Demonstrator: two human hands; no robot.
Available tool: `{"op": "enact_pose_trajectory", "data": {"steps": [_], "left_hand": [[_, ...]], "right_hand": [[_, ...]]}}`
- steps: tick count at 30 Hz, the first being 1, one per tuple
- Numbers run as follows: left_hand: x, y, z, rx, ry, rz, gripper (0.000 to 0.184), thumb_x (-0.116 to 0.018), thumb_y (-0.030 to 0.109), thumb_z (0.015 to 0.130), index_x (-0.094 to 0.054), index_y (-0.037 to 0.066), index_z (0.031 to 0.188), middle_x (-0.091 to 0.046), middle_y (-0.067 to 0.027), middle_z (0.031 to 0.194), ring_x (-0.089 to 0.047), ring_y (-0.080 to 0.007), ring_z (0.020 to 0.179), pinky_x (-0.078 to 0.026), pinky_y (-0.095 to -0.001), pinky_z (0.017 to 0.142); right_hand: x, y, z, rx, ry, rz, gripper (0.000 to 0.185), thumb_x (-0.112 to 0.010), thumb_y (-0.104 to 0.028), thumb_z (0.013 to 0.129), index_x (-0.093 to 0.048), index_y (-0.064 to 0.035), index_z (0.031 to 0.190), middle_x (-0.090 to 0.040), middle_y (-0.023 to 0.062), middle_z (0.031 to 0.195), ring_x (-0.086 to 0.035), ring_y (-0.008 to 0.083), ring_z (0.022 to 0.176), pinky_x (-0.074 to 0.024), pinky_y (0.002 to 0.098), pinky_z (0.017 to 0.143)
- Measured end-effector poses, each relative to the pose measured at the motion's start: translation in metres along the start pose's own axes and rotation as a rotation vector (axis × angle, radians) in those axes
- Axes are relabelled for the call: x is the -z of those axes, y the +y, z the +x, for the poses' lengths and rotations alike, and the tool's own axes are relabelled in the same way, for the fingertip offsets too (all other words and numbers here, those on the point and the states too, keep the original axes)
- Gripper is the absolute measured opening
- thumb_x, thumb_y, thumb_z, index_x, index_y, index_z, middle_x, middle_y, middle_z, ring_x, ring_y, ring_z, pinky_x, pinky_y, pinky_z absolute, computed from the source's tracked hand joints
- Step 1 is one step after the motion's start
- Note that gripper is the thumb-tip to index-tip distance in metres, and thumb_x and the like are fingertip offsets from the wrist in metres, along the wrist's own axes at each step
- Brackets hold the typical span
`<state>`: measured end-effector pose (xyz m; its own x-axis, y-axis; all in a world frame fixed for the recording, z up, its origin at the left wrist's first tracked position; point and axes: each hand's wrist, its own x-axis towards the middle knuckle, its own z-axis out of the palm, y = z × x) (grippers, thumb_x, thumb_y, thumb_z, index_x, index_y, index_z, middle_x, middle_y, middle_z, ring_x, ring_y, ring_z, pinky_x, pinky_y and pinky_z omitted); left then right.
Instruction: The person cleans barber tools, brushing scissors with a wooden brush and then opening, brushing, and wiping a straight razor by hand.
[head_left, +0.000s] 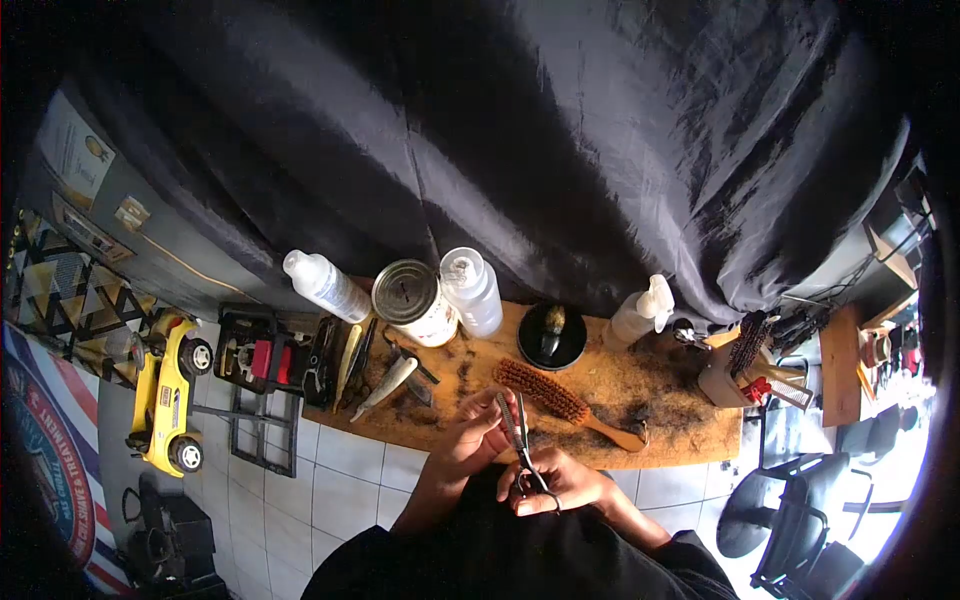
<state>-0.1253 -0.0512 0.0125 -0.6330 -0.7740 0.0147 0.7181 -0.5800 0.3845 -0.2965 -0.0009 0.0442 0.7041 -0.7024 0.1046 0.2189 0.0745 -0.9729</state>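
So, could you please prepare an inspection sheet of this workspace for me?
Surface: wooden table with many dark patches, perhaps hair.
Job's things: scissors, blades slightly apart.
Clutter: brush lying before the black bowl; open razor, tin and spray bottle also on the table.
Grip: the right hand holds the scissors by the finger rings; the left hand is at the blades, contact unclear.
Cables: thin cord along the left wall.
Surroundings: dark curtain behind, yellow toy car left, black chair right.
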Motion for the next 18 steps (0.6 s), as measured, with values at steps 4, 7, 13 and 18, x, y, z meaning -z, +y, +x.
{"op": "enact_pose_trajectory", "data": {"steps": [4, 7, 13, 18], "left_hand": [[0.001, 0.001, -0.002, 0.012, 0.023, 0.046, 0.018, -0.052, 0.017, 0.092, -0.053, 0.006, 0.106, -0.055, -0.0043, 0.093, -0.056, -0.014, 0.087, -0.047, -0.0293, 0.076], [0.01, 0.0, -0.003, 0.023, 0.029, 0.083, 0.022, -0.052, 0.018, 0.092, -0.052, 0.006, 0.11, -0.055, -0.0047, 0.097, -0.056, -0.0142, 0.089, -0.047, -0.0283, 0.078], [-0.001, 0.003, 0.001, 0.042, 0.214, 0.253, 0.041, -0.047, 0.025, 0.094, -0.04, 0.008, 0.131, -0.053, -0.0097, 0.117, -0.054, -0.019, 0.103, -0.045, -0.0307, 0.087], [0.008, 0.002, 0.001, 0.026, 0.211, 0.07, 0.049, -0.041, 0.035, 0.096, -0.032, 0.008, 0.135, -0.051, -0.0102, 0.123, -0.052, -0.0195, 0.106, -0.041, -0.0357, 0.091]], "right_hand": [[0.0, -0.005, 0.001, -0.031, -0.011, -0.019, 0.029, -0.072, -0.026, 0.078, -0.065, -0.0018, 0.092, -0.058, 0.0007, 0.068, -0.053, 0.0099, 0.062, -0.04, 0.0246, 0.057], [0.0, -0.002, 0.0, -0.021, -0.026, -0.033, 0.028, -0.071, -0.026, 0.079, -0.065, -0.0015, 0.093, -0.059, 0.0018, 0.07, -0.053, 0.0097, 0.063, -0.0396, 0.0246, 0.057], [-0.011, -0.005, 0.003, 0.097, 0.202, 0.221, 0.028, -0.069, -0.029, 0.081, -0.064, -0.0028, 0.088, -0.061, 0.0021, 0.074, -0.053, 0.0092, 0.064, -0.0429, 0.0254, 0.06], [-0.003, 0.01, -0.006, 0.095, 0.118, 0.114, 0.023, -0.071, -0.024, 0.079, -0.064, -0.0016, 0.079, -0.063, 0.0033, 0.071, -0.055, 0.009, 0.062, -0.0426, 0.0248, 0.055]]}}
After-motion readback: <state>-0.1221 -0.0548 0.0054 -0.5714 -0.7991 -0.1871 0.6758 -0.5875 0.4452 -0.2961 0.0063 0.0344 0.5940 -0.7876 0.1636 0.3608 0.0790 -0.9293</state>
